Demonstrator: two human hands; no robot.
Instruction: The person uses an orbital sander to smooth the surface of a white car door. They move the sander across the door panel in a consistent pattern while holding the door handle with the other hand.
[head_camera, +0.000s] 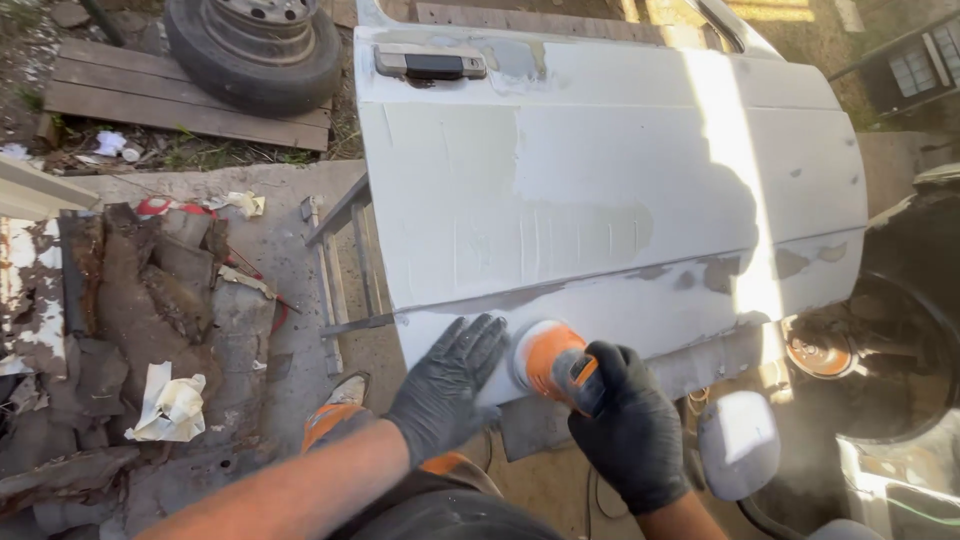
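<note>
My right hand (628, 425), gloved black, grips one orange sander (545, 358) pressed on the lower edge of one white car door (610, 190). My left hand (447, 385) lies flat, fingers spread, just beside the sander. One tyre (255, 45) sits beyond the door.

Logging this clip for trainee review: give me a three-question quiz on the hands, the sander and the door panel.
1. True or false: the left hand lies flat on the white door panel.
2. Which hand grips the orange sander? A) left B) right C) both
3. What do both hands wear?

Key: 1 true. 2 B, the right hand. 3 Black gloves.
</note>
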